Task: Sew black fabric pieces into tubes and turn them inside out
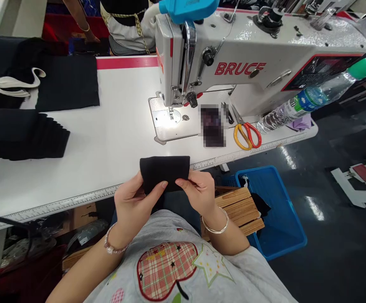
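A folded piece of black knit fabric (164,172) is held up just over the front edge of the white sewing table (107,130). My left hand (135,206) pinches its lower left side, and my right hand (198,191) pinches its lower right side. The two thumbs lie close together on the fabric's front. A thin bracelet circles each wrist. The needle and presser foot (171,114) of the white BRUCE sewing machine (239,69) are ahead of my hands and do not touch the fabric.
Stacked black fabric pieces (21,134) and a wider black panel (67,82) lie at the table's left. Red-and-yellow-handled scissors (247,135) and a blurred rectangular object (212,126) sit near the machine. A blue plastic crate (274,210) stands at the lower right. A co-worker (129,29) is beyond the table.
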The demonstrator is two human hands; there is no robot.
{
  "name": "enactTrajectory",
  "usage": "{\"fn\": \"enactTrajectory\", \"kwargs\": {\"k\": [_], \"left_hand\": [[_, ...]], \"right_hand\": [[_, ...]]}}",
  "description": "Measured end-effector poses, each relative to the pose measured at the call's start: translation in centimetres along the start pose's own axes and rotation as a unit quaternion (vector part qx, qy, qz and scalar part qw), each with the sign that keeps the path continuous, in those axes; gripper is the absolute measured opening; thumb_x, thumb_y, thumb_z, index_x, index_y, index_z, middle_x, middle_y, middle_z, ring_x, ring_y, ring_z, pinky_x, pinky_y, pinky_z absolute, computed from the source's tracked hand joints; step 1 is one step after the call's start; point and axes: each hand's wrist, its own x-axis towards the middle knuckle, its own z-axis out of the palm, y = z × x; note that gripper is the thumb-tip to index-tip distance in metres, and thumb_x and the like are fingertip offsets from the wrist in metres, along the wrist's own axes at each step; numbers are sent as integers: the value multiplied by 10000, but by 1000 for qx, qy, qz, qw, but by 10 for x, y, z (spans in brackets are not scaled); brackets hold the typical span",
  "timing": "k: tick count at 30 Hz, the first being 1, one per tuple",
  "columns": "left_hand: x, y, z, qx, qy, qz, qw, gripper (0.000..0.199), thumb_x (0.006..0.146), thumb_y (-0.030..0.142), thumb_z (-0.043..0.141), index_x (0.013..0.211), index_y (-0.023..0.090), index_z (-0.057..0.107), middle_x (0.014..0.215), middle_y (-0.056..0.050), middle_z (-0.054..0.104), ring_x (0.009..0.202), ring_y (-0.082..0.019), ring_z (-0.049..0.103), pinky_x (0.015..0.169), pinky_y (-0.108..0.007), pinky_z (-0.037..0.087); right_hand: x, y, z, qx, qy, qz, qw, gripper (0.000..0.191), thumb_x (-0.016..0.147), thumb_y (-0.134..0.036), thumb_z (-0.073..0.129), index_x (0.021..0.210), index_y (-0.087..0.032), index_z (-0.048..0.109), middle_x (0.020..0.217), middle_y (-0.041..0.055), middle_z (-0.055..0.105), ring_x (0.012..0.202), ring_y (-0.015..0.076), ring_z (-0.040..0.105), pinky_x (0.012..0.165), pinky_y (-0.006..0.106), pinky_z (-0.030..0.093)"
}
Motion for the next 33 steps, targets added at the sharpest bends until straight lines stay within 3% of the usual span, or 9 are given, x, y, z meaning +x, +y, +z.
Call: {"fn": "enactTrajectory", "kwargs": {"k": [3,9,12,15,18,21,24,28,33], "left_hand": [[2,0,-1,-9,19,-22,1000,316,701,253,797,1003,176,741,868,1,735,757,-155,663,746,-275,596],[2,-4,-2,-14,17,-42,999,348,699,272,803,1024,171,735,912,-7,743,820,-175,679,811,-313,605],[4,-4,5,-30,24,-59,997,402,716,289,794,1096,182,716,981,-14,743,899,-183,682,875,-310,586],[9,-6,14,-64,48,-80,994,417,745,308,770,1137,185,699,1018,-24,738,933,-177,678,887,-288,573],[14,-9,22,-100,75,-91,988,418,761,298,758,1160,195,687,1018,-25,734,919,-159,674,871,-262,565],[14,-13,26,-128,74,-105,983,448,757,284,764,1188,205,665,1009,-23,722,888,-139,664,846,-239,554],[10,-16,27,-154,51,-119,980,381,766,291,758,1126,198,672,809,15,659,699,-85,589,670,-175,518],[1,-18,28,-204,-5,-100,974,365,834,304,684,1183,222,616,633,70,409,552,-60,400,517,-158,403],[-5,-16,30,-207,-50,-57,975,377,882,291,610,1251,247,548,665,64,386,569,-69,384,525,-170,390]], "right_hand": [[1,2,0,-3,-12,11,1000,446,889,-507,593,578,-188,589,518,-25,424,517,101,373,491,245,335],[3,4,3,-27,32,-31,999,386,903,-407,608,581,-195,590,492,-35,432,464,91,373,482,255,348],[-1,3,14,-92,123,-48,987,196,884,-350,646,748,-215,687,605,2,615,554,139,561,572,278,481],[-8,0,28,-202,203,-144,947,109,873,-246,662,972,-254,706,886,53,719,813,192,673,772,329,552],[-13,-2,40,-263,175,-197,928,291,874,-189,642,1160,-241,652,1083,97,694,997,219,653,906,376,537],[-13,2,48,-277,97,-162,942,459,919,-221,539,1374,-174,498,1279,162,606,1202,264,573,1010,444,501],[-11,12,55,-278,65,-150,947,582,936,-241,467,1487,-122,323,1410,199,501,1346,285,459,1081,486,457],[-7,24,61,-268,83,-143,949,638,946,-255,426,1523,-97,204,1449,210,466,1374,275,435,1096,474,456],[4,31,68,-276,138,-154,939,572,948,-194,391,1500,-131,255,1353,175,567,1275,242,542,1056,419,502]]}}
